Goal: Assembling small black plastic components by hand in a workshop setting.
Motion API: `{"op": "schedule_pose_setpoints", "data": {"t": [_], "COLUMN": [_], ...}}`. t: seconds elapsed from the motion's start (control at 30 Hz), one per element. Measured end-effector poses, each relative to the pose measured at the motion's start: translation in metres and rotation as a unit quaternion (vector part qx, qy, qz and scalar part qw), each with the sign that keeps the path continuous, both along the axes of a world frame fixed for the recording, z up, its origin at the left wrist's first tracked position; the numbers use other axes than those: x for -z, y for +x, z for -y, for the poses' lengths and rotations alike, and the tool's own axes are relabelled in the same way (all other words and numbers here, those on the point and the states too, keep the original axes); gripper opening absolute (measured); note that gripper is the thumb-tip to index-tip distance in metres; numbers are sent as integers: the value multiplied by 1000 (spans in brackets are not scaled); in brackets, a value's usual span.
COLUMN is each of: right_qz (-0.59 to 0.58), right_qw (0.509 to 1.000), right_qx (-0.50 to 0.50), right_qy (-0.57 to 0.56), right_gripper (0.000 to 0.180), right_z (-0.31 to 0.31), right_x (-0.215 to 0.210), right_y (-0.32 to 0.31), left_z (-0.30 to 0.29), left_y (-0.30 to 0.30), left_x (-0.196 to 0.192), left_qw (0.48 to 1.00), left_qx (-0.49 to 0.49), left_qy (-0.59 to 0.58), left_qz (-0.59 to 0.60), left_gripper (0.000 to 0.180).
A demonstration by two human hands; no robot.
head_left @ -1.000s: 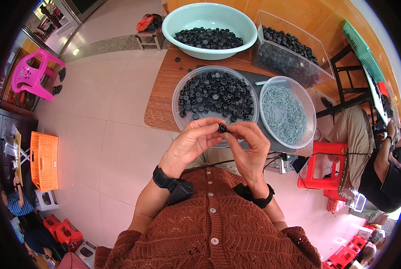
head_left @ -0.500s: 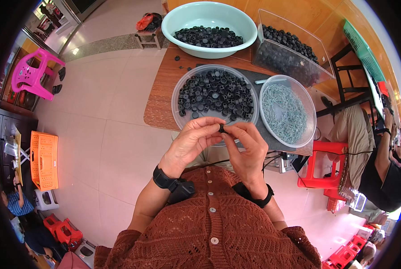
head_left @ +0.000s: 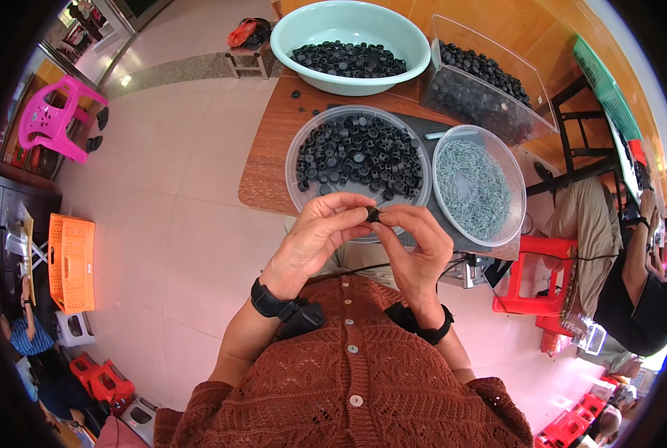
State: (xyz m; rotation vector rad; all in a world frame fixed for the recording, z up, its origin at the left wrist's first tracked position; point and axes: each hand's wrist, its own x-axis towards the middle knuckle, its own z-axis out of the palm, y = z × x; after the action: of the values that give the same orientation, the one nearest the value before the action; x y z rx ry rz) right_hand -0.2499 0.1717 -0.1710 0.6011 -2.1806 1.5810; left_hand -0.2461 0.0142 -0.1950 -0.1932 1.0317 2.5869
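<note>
Over the near edge of a round clear tray (head_left: pixel 291 175), both hands meet at a small round black plastic cap (head_left: pixel 373 215). My left hand (head_left: pixel 311 237) pinches it from the left between thumb and fingertips. From the other side, my right hand (head_left: pixel 417 245) grips it with thumb and forefinger. Whether a screw is also between the fingertips is too small to tell. Many loose black plastic caps (head_left: pixel 359 153) lie in the tray below. Just right of it stands a clear round basin (head_left: pixel 524 187) of silvery screws (head_left: pixel 471 179).
On the brown wooden table (head_left: pixel 262 168), a pale green basin (head_left: pixel 348 22) and a clear rectangular bin (head_left: pixel 482 116) hold more black parts. A red stool (head_left: pixel 535 299) stands right of the table, near a seated person (head_left: pixel 636 291). At left are an orange crate (head_left: pixel 72 265) and a pink chair (head_left: pixel 57 119).
My right hand has shifted slightly to the right and turned a little, and more of the black cap shows between the fingertips. My left hand stays nearly in place.
</note>
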Motion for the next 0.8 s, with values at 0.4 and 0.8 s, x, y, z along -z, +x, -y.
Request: {"op": "schedule_pose_setpoints", "data": {"t": [0.4, 0.8], "right_qz": [-81, -61], "right_qw": [995, 996], "right_qx": [50, 61], "right_qy": [5, -4], "right_gripper": [19, 19], "right_z": [-15, -25], "right_x": [-7, -25], "right_y": [-2, -6], "left_z": [-18, -19], "left_y": [-9, -25], "left_x": [-22, -44], "left_qw": [996, 993], "left_qx": [-4, 54], "left_qy": [-44, -42], "left_qz": [-74, -94], "left_gripper": [19, 22]}}
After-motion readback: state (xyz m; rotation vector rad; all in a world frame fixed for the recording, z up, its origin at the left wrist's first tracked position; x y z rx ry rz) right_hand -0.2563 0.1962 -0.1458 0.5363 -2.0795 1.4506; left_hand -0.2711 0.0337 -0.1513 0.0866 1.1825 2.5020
